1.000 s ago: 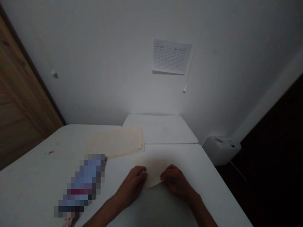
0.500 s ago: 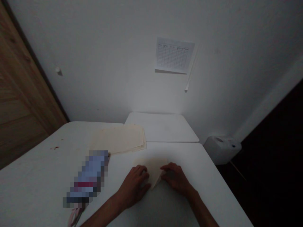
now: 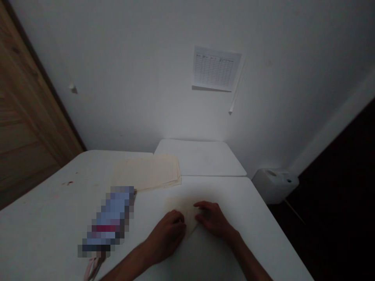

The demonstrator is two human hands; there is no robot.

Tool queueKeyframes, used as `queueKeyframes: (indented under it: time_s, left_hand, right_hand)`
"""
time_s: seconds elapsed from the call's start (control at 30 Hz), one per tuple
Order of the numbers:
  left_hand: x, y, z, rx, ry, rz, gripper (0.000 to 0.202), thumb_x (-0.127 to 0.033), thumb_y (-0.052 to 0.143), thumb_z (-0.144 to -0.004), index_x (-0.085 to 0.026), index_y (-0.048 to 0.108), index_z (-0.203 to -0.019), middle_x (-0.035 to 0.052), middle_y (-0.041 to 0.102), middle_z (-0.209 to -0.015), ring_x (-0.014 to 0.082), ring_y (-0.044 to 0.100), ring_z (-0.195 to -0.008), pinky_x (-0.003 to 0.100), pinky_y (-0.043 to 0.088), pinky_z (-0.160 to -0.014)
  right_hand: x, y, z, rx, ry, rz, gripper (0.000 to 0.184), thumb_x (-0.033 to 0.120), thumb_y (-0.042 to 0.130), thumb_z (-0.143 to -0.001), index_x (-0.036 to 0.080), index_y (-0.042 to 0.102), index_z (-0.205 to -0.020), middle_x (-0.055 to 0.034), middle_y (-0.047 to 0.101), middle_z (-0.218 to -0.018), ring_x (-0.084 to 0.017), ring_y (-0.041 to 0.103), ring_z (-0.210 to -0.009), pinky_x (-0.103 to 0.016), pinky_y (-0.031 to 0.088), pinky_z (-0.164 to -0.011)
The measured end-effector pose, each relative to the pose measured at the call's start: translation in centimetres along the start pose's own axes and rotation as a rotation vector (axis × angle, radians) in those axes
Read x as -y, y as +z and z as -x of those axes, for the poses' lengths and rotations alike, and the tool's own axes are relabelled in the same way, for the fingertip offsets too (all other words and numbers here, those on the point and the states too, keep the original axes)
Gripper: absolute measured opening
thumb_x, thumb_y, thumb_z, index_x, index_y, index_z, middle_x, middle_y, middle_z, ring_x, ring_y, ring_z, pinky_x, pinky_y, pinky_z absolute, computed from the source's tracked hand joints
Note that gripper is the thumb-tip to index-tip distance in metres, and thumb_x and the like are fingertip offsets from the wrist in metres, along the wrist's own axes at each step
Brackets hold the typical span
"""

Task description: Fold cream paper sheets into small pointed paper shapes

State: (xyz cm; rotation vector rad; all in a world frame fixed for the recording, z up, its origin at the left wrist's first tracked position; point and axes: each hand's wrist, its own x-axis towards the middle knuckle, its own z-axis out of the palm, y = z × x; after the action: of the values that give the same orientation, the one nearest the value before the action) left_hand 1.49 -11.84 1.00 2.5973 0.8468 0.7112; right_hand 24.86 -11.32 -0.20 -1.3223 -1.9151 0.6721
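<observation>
A pale, cream-coloured sheet of paper (image 3: 191, 224) with a folded edge lies on the white table in front of me. My left hand (image 3: 170, 234) is at its left side, fingers curled and closed on the paper's near-left edge; the fingertips are partly hidden. From the right, my right hand (image 3: 215, 219) touches the sheet. Its index finger is stretched out over the paper and its thumb is apart below, close to the slanting right edge. Dim light hides the exact fold lines.
Behind to the left lies a stack of cream paper sheets (image 3: 149, 171). A blurred-out bluish object (image 3: 109, 218) with a strap (image 3: 93, 267) lies left of my hands. The white table (image 3: 263, 242) meets a wall with a printed sheet (image 3: 216, 68). A white box-like object (image 3: 272, 185) stands beyond the right edge.
The raised, folded corner of the paper now lies flatter. My right hand has shifted slightly left over the sheet, and my left hand's fingers and thumb have drawn closer together.
</observation>
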Motion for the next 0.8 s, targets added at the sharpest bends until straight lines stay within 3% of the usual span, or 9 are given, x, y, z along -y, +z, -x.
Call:
queueKeyframes:
  time_s: [0.17, 0.33, 0.53, 0.8]
  left_hand:
    - [0.6, 0.6, 0.3, 0.006, 0.077, -0.017, 0.021, -0.011, 0.045, -0.091, -0.018, 0.059, -0.077, 0.0053, 0.06, -0.088, 0.0195, 0.053, -0.086, 0.034, 0.043, -0.078]
    - [0.8, 0.9, 0.6, 0.03, 0.113, -0.01, 0.02, -0.011, 0.044, -0.092, -0.019, 0.06, -0.083, 0.0053, 0.061, -0.086, 0.0195, 0.053, -0.084, 0.033, 0.043, -0.075]
    - [0.2, 0.1, 0.5, 0.047, 0.141, -0.063, 0.024, -0.008, 0.043, -0.089, -0.021, 0.063, -0.094, 0.0055, 0.062, -0.086, 0.0195, 0.054, -0.082, 0.031, 0.044, -0.071]
    - [-0.7, -0.9, 0.3, 0.103, 0.147, -0.12, 0.026, -0.007, 0.044, -0.082, -0.021, 0.064, -0.09, 0.0065, 0.061, -0.09, 0.0207, 0.055, -0.083, 0.034, 0.046, -0.073]
  right_hand:
    - [0.2, 0.3, -0.6, 0.02, 0.004, -0.009, 0.039, 0.019, 0.069, -0.076, 0.029, 0.065, -0.113, -0.0007, 0.071, -0.106, -0.02, 0.067, -0.093, -0.035, 0.047, -0.09]
    - [0.5, 0.6, -1.2, 0.04, -0.021, 0.015, 0.043, 0.017, 0.07, -0.074, 0.028, 0.064, -0.114, -0.0009, 0.071, -0.106, -0.019, 0.066, -0.093, -0.035, 0.047, -0.09]
    - [0.3, 1.2, -1.4, 0.048, -0.021, 0.08, 0.044, 0.015, 0.069, -0.074, 0.027, 0.063, -0.115, -0.0023, 0.07, -0.105, -0.019, 0.065, -0.093, -0.035, 0.046, -0.091]
    - [0.3, 1.5, -1.2, 0.02, -0.022, 0.094, 0.04, 0.017, 0.068, -0.077, 0.027, 0.063, -0.115, -0.003, 0.068, -0.102, -0.02, 0.063, -0.093, -0.035, 0.046, -0.089]
